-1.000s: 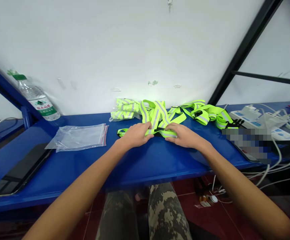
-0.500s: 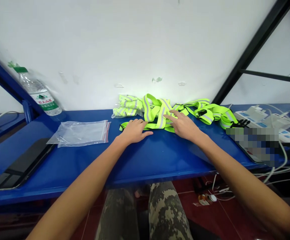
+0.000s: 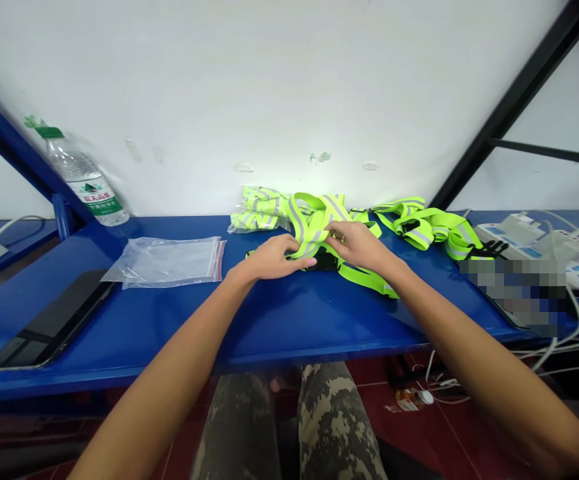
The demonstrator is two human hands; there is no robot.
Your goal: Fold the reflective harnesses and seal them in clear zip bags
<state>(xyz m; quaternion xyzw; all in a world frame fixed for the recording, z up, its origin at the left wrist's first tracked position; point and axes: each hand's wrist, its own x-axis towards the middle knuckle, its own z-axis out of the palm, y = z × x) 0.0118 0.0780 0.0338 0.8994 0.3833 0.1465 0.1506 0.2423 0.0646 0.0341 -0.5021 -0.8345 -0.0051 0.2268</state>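
Observation:
A neon-yellow reflective strap harness (image 3: 313,239) with grey stripes lies bunched on the blue table (image 3: 289,313) in front of me. My left hand (image 3: 275,257) grips its left side, the thumb stretched along the near edge. Strap is pinched between the curled fingers of my right hand (image 3: 352,241), on the other side. Between my hands sits a black buckle (image 3: 325,259), partly covered by the strap. One loose strap end (image 3: 372,281) trails toward the right front. Just behind, a clear bag of similar straps (image 3: 259,210) rests against the wall.
Clear zip bags (image 3: 169,261) and a black phone (image 3: 52,323) lie to the left. A water bottle (image 3: 92,183) leans by the blue frame post. More yellow straps (image 3: 432,227) lie to the right, beside white power strips (image 3: 514,233) with cables.
Both hands have closed on the harness. Its lower straps have shifted, so the black buckle now shows and a strap end hangs toward the right front. The view has moved slightly.

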